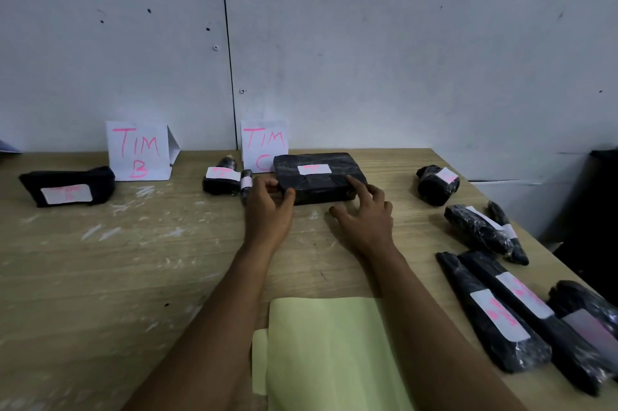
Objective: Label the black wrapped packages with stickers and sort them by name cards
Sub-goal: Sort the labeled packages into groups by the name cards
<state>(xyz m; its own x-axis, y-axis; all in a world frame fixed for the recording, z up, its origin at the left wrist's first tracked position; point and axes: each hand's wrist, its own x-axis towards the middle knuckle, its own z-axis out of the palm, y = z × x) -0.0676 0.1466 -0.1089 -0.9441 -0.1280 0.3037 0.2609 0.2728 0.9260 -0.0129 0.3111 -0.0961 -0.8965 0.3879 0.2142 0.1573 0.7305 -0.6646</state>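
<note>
The flat black package (319, 178) lay just in front of the TIM C card (263, 144), bare table (133, 260) open on its near side. The left hand (267, 206) gripped its near-left corner; the right hand (366, 213), fingers spread, touched its near-right edge.

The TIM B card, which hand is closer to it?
Left. The left hand grips the flat black package's left end, right of the TIM B card. The right hand touches its far right end.
</note>
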